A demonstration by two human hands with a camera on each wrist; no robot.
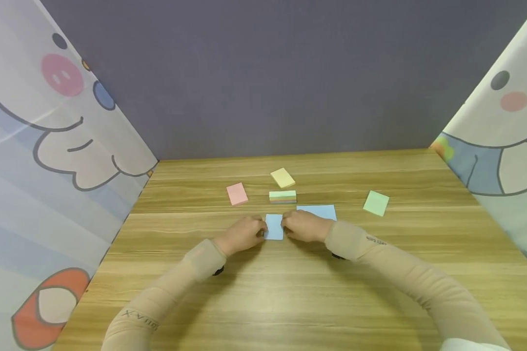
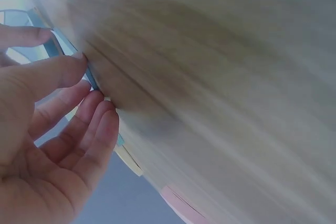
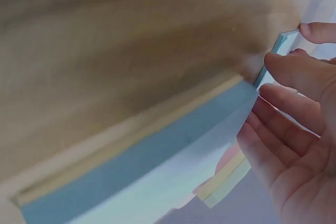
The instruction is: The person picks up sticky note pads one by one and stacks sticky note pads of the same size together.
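Observation:
A small light-blue sticky note pad (image 1: 274,227) lies on the wooden table between the two hands. My left hand (image 1: 245,232) pinches its left edge with thumb and fingertips; the left wrist view shows these fingers (image 2: 68,72) at the pad's thin edge. On the opposite edge my right hand (image 1: 306,225) pinches the same pad, its thumb and fingers (image 3: 294,72) bent around the side. Just behind the right hand is a larger blue sticky note pad (image 1: 318,210), partly covered by that hand and seen close up as a thick blue block (image 3: 147,145).
Behind the hands stands a stack of multicoloured sticky note pads (image 1: 283,197), with a yellow pad (image 1: 283,178) beyond it. A pink pad (image 1: 237,194) lies to the left, a green pad (image 1: 375,203) to the right. A grey panel (image 1: 290,83) rises along the table's back edge.

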